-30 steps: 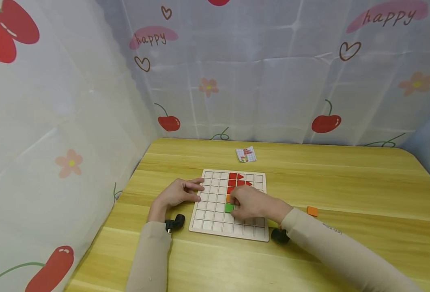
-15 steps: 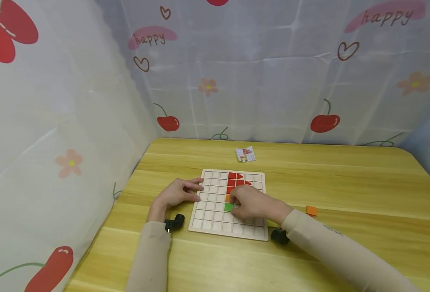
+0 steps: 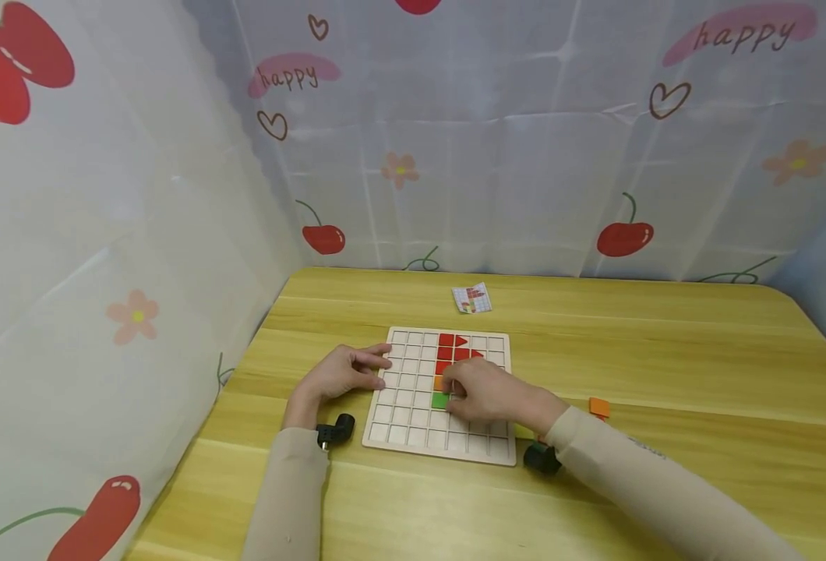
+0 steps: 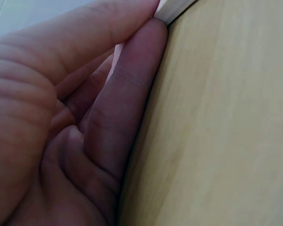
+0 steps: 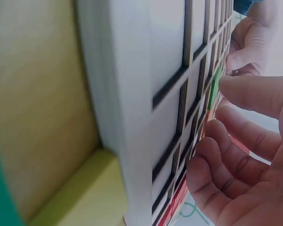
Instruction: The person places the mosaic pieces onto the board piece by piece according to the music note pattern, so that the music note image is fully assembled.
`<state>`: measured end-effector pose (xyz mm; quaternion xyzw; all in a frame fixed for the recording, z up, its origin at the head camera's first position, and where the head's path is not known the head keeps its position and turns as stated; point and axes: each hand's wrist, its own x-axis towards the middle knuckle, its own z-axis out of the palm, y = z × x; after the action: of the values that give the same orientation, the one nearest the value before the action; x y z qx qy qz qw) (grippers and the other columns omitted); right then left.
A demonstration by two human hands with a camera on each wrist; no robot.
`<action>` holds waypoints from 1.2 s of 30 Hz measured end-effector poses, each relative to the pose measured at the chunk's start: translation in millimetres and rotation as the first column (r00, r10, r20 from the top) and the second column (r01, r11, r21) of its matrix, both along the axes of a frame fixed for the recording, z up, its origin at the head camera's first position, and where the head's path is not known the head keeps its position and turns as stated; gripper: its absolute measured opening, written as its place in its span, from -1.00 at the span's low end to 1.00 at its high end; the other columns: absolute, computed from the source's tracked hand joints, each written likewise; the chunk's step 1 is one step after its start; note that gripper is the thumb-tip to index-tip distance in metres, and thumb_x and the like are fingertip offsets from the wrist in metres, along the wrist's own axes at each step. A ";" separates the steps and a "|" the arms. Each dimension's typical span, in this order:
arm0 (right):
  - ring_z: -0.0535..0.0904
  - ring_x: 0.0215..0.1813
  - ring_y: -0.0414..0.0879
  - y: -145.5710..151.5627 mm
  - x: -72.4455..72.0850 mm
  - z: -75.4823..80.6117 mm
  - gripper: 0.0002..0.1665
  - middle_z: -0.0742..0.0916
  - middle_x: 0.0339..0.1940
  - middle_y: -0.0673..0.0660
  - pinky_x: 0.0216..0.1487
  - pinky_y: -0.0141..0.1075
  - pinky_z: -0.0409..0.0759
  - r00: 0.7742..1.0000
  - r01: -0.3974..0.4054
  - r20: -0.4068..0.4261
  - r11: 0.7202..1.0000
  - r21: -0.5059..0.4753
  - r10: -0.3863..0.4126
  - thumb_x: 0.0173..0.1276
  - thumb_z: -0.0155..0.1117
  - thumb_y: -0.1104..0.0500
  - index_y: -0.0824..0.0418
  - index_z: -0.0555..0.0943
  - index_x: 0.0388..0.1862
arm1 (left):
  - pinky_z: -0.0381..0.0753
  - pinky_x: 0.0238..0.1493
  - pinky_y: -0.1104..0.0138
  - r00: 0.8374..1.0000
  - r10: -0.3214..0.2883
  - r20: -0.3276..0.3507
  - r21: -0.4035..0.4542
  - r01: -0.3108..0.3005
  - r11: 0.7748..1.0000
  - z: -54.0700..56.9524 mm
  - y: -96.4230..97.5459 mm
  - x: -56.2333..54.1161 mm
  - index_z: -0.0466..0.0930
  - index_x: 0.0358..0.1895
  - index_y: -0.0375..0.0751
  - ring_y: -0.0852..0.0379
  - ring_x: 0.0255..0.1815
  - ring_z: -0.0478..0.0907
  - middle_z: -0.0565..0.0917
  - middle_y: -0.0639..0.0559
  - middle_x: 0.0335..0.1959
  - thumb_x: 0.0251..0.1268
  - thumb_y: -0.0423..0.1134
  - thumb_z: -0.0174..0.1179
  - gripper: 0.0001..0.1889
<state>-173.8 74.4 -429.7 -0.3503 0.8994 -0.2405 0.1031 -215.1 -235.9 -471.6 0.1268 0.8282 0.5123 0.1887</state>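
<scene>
A pale wooden grid board (image 3: 399,436) lies on the table. Red squares (image 3: 446,353) and red triangles fill part of its upper rows, with an orange square (image 3: 438,383) and a green square (image 3: 439,400) below them. My left hand (image 3: 339,372) rests its fingertips against the board's left edge; in the left wrist view the thumb and a finger (image 4: 127,80) touch that edge. My right hand (image 3: 488,389) is over the board. In the right wrist view its thumb touches the green square (image 5: 214,87), and the other fingers curl loosely, with no piece visible between them.
A small printed pattern card (image 3: 472,298) lies beyond the board. Right of the board are a loose orange square (image 3: 598,407) and a yellow piece (image 3: 524,432) partly under the right wrist. Black wrist devices (image 3: 336,429) sit by both wrists. Patterned curtains stand behind and at left.
Both hands stay almost still, the right one with its thumb at the green square. The right wrist and forearm shift very slightly right; the pieces on the board look unchanged.
</scene>
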 end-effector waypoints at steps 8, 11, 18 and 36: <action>0.44 -0.38 -0.23 25.4 5.5 6.1 -0.97 0.62 -0.44 -0.10 -0.28 -0.35 0.47 1.000 -0.010 -0.009 1.000 -0.024 0.009 0.37 0.38 0.22 0.13 0.69 -0.23 | 0.58 0.01 0.50 1.000 -0.004 0.000 -0.006 0.004 1.000 0.1 -1.1 2.2 0.82 0.05 -0.08 0.08 0.65 0.22 0.53 0.15 0.47 0.18 -0.31 0.51 -0.66; 0.46 -0.35 -0.22 37.8 6.6 8.4 -0.96 0.63 -0.40 -0.12 -0.26 -0.35 0.49 1.000 0.020 -0.001 1.000 -0.014 -0.020 0.38 0.37 0.20 0.11 0.70 -0.21 | 0.58 0.01 0.50 1.000 -0.003 -0.004 -0.005 0.003 1.000 -0.1 -1.6 1.8 0.82 0.05 -0.07 0.10 0.64 0.22 0.53 0.15 0.46 0.17 -0.31 0.51 -0.66; 0.48 -0.33 -0.22 66.3 10.6 16.0 -0.87 0.67 -0.34 -0.10 -0.27 -0.37 0.50 0.996 0.073 0.043 0.997 0.001 -0.073 0.37 0.39 0.21 0.14 0.73 -0.12 | 0.57 0.04 0.51 1.000 -0.009 -0.007 -0.001 0.009 1.000 -1.1 -3.2 0.4 0.83 0.04 -0.05 0.10 0.64 0.22 0.53 0.16 0.46 0.16 -0.30 0.52 -0.66; 0.61 -0.01 -0.08 123.5 23.2 14.0 -0.64 0.74 -0.01 -0.01 0.04 -0.09 0.65 0.991 0.128 -0.037 0.992 0.023 -0.127 0.33 0.51 0.11 0.13 0.70 0.07 | 0.55 0.10 0.53 1.000 -0.002 -0.001 0.006 0.002 1.000 -0.4 -0.3 0.4 0.82 0.05 -0.04 0.12 0.64 0.21 0.53 0.18 0.46 0.18 -0.31 0.51 -0.66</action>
<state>-150.5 197.9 -415.7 -0.2950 0.9245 -0.2291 0.0758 -214.6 -236.2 -471.9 0.1284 0.8266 0.5145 0.1885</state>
